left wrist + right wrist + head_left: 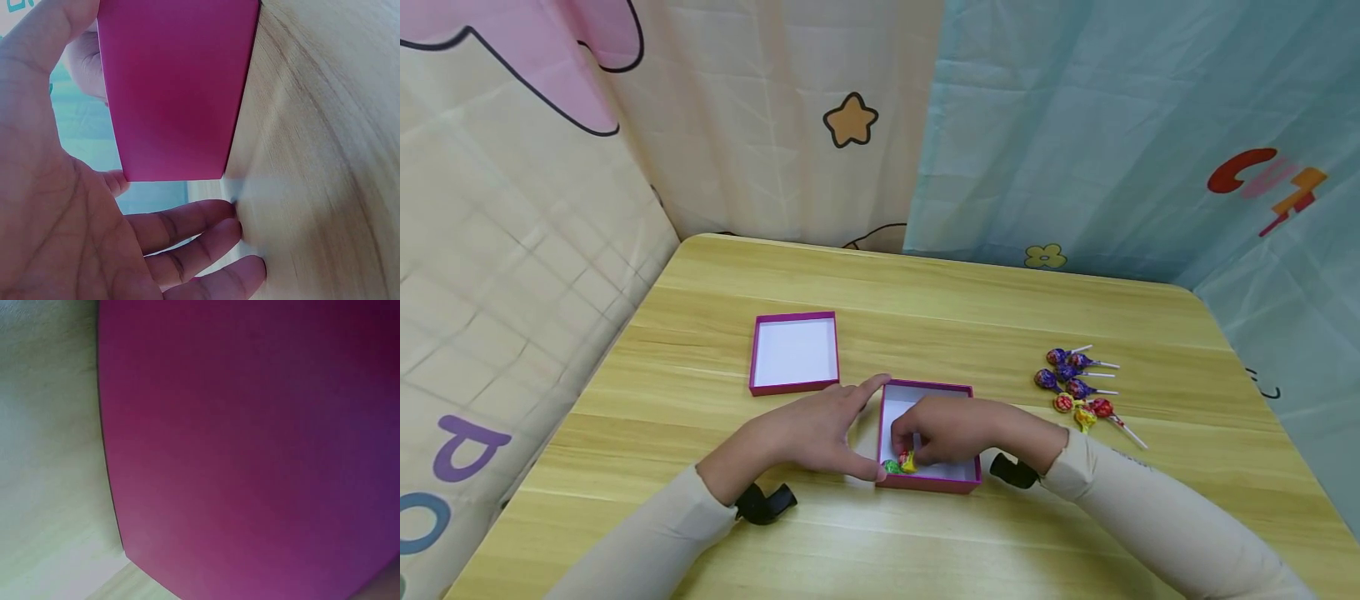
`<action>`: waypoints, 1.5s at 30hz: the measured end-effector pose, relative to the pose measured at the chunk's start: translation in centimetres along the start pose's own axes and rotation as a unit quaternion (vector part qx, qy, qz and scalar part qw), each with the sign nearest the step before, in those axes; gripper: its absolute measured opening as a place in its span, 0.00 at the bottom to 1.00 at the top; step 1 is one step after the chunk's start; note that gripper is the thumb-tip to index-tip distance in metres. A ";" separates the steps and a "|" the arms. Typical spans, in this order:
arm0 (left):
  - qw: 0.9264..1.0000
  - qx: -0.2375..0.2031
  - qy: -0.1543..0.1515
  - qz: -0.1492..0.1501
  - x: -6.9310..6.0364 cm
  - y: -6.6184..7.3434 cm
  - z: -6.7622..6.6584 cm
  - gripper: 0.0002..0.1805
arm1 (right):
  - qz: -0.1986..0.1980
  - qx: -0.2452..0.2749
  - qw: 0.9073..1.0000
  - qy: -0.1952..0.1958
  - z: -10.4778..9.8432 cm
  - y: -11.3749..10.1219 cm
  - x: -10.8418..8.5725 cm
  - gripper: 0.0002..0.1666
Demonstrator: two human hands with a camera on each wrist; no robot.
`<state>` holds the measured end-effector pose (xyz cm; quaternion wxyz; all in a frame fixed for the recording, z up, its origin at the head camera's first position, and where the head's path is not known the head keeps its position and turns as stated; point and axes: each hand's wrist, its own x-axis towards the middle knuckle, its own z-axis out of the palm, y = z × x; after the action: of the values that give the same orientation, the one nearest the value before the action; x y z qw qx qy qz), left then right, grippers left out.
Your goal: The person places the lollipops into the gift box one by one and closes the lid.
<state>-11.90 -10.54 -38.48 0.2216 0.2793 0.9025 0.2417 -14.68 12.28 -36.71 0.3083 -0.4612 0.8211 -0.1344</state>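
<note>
A pink open box with a white inside stands before the person. The left hand touches its left corners with thumb and index finger spread; in the left wrist view the left hand has its other fingers extended beside the pink wall. Inside the box, the right hand has its fingers bent round a yellow-and-red lollipop, whose stick is hidden. Beside that lies a green lollipop, close to the left thumb. The pink box wall fills most of the right wrist view.
A second shallow pink box part, white inside, lies behind and left of the box. To the right, several lollipops in purple wrappers lie near a red one and yellow ones. Curtains hang behind the wooden table.
</note>
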 end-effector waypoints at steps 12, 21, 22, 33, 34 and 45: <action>1.000 0.002 0.004 0.008 0.0 -0.1 0.0 0.65 | -0.003 -0.001 1.000 -0.001 -0.2 0.3 0.2 0.05; 1.000 0.002 0.003 0.006 0.0 0.0 0.0 0.65 | 0.009 0.007 1.000 0.007 -0.6 0.4 -0.1 0.04; 1.000 0.002 0.002 0.004 0.0 0.0 -0.1 0.65 | 0.011 0.010 1.000 0.011 -0.7 0.4 -0.2 0.04; 1.000 0.005 0.001 -0.005 0.0 0.1 0.0 0.66 | 0.016 0.045 0.997 0.059 -2.3 0.3 -2.3 0.05; 1.000 0.006 0.002 -0.006 0.0 0.1 0.0 0.66 | 0.018 0.050 0.996 0.064 -2.4 0.3 -2.6 0.05; 1.000 0.013 0.007 -0.010 0.1 0.3 0.1 0.66 | 0.039 0.118 0.981 0.146 -2.9 2.1 -7.6 0.07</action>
<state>-11.82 -10.27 -38.41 0.2143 0.2714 0.9099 0.2293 -15.05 19.64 -32.60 0.2425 -0.3648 0.8527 -0.2845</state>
